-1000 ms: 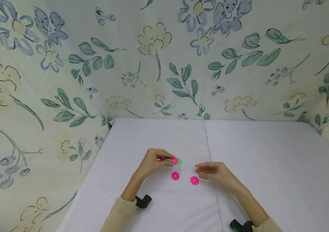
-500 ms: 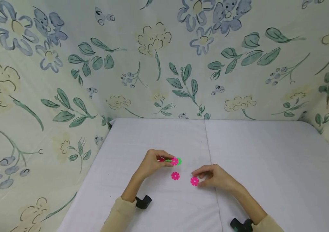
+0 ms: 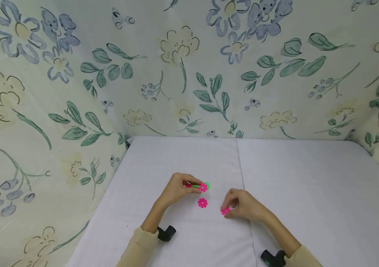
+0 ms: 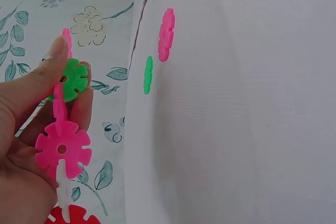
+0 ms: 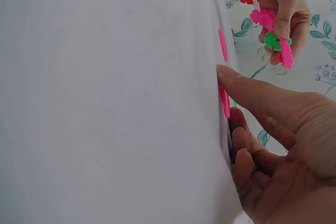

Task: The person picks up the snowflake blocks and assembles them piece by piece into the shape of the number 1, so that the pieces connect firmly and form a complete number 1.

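My left hand (image 3: 177,188) pinches a chain of slotted, flower-shaped linking discs, held above the table. The left wrist view shows it running from a pink disc at the fingertips through a green disc (image 4: 76,77), more pink discs (image 4: 63,148) and a white disc (image 4: 63,187) to a red disc (image 4: 73,216). My right hand (image 3: 247,205) has thumb and fingertips on the edges of a loose pink disc (image 3: 225,211) at the tabletop, partly covering it. Another pink disc (image 3: 202,203) lies flat between the hands. Behind the chain's end lies a loose green disc (image 4: 148,75).
A white cloth with a seam (image 3: 242,170) covers the table (image 3: 296,178). Floral fabric (image 3: 182,74) hangs behind and at the sides. Dark wrist camera mounts (image 3: 167,233) sit at both sleeves.
My right hand came down and left to the nearer pink disc, and its fingers closed in over it. The left hand with the chain hardly moved.
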Tool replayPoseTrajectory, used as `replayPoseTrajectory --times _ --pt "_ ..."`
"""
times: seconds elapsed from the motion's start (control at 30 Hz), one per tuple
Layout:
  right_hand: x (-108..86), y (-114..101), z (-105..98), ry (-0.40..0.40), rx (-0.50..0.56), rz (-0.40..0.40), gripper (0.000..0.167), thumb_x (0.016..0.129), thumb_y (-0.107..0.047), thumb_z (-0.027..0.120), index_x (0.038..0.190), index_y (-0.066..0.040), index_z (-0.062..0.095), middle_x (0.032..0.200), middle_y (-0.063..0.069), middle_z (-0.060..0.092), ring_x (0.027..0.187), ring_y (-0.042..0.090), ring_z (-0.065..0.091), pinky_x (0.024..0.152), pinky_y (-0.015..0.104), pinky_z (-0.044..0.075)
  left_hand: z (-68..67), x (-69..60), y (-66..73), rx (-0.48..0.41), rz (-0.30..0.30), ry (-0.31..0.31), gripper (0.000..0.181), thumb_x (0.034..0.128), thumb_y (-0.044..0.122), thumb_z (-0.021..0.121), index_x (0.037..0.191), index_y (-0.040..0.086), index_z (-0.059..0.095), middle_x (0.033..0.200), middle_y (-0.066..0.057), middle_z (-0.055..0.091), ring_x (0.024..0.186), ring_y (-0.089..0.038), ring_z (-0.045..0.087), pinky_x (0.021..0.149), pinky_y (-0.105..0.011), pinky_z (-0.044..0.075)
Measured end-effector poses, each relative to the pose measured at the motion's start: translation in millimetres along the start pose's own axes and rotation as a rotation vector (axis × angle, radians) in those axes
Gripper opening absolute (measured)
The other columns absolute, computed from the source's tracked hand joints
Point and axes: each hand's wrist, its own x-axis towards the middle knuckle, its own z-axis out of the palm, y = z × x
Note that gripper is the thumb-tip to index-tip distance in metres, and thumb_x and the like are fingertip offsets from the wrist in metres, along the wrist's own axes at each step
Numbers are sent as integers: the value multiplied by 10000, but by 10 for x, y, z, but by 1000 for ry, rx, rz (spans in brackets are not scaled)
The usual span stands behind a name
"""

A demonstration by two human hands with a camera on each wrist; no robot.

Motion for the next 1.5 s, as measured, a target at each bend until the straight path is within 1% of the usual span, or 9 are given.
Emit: replayPoseTrajectory --times 0.2,0.43,0.63,0.83,1.0,1.17,1.3,1.4,1.5 --pt "-7 -12 -22 3 -48 22 327 774 -124 909 1061 -99 754 964 21 668 824 143 585 715 200 514 15 3 -5 4 0 -8 249 800 172 902 1039 157 837 1003 33 816 889 -79 676 750 -229 557" --pt "-5 24 -71 12 -82 33 277 755 -117 919 906 -146 689 844 -23 654 764 80 587 686 208 519 21 6 3 -1 -5 -3 246 801 170 901 1039 163 837 998 47 814 882 -82 673 735 -225 558" --pt "20 41 -111 29 31 19 126 871 -94 821 984 -130 775 844 19 720 734 91 635 670 223 552 15 27 38 -9 31 0 240 798 156 900 1030 152 837 993 42 814 895 -96 685 748 -230 561" --pt "95 8 -111 108 266 39 201 949 -86 743 1116 22 717 918 182 758 717 301 745 690 356 643 2 55 77 -15 53 -5 245 803 164 897 1039 142 834 1006 28 816 921 -106 701 778 -262 575" --pt "174 -25 -87 168 358 14 218 979 -72 701 1148 58 655 1003 256 749 813 305 780 763 388 647 -16 72 84 -10 50 2 252 808 162 893 1052 140 832 1010 27 815 923 -95 704 786 -271 588" --pt "241 -61 -34 262 337 -21 192 970 -83 715 1120 25 663 1020 214 768 884 286 780 804 323 643 -19 81 84 -20 49 -8 235 817 151 885 1045 130 833 1006 17 815 918 -88 702 788 -324 599" --pt "282 -112 4 335 318 -55 196 951 -97 741 1112 -4 679 1016 183 782 899 267 777 826 334 640 -10 86 106 -16 64 -10 222 823 140 878 1038 111 834 1006 -12 815 907 -89 699 787 -351 605" --pt "308 -152 24 360 347 -78 202 944 -80 745 1114 7 679 1027 205 778 885 221 780 839 387 636 -1 92 128 -14 63 -13 229 824 132 876 1048 108 831 1010 -9 814 901 -87 693 800 -361 605" --pt "327 -177 42 370 366 -93 201 944 -63 740 1112 28 677 1031 234 772 876 211 780 833 357 639 4 95 146 -19 57 -13 235 823 120 876 1052 107 829 1008 -1 812 898 -93 688 810 -379 603"
